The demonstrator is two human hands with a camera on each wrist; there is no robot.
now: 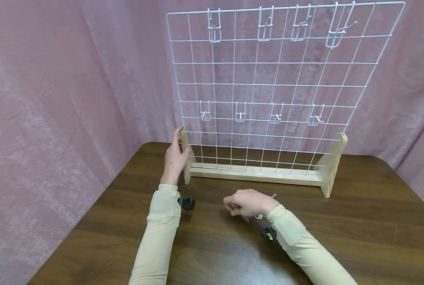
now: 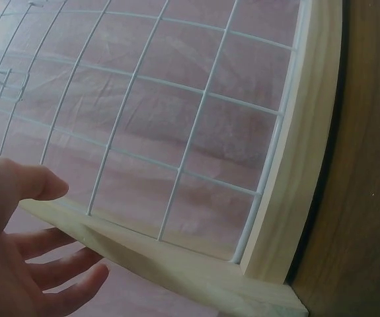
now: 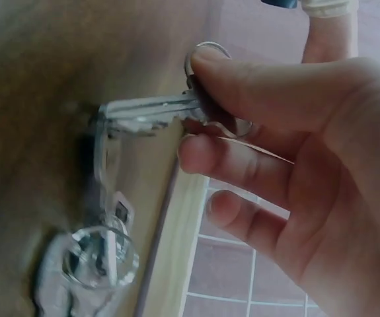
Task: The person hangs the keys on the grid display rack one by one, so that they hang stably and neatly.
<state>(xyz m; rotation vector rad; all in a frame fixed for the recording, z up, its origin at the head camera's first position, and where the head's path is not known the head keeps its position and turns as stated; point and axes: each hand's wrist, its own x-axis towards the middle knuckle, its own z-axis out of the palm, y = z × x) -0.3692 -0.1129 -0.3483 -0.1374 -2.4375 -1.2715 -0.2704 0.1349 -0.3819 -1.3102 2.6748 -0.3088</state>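
Note:
My right hand [image 1: 251,202] is low over the brown table, its thumb and finger pinching a silver key [image 3: 156,109] near its head. A thin metal ring [image 3: 206,49] loops beside the thumb. Just below that key, more keys [image 3: 54,271] on another ring [image 3: 100,257] lie on the tabletop; in the head view my hand hides most of them. At the white wire grid stand, my left hand [image 1: 175,158] rests at the left wooden upright [image 1: 187,174], thumb on one side of the board and loosely bent fingers [image 2: 77,290] on the other.
The white wire grid [image 1: 247,93] rises from a wooden base bar [image 1: 254,174]. Several white hooks hang in two rows, including a top hook [image 1: 265,29] and a lower hook [image 1: 240,114]. The right upright [image 1: 334,162] stands beyond my right hand. Pink curtains [image 1: 73,99] surround the table [image 1: 386,221].

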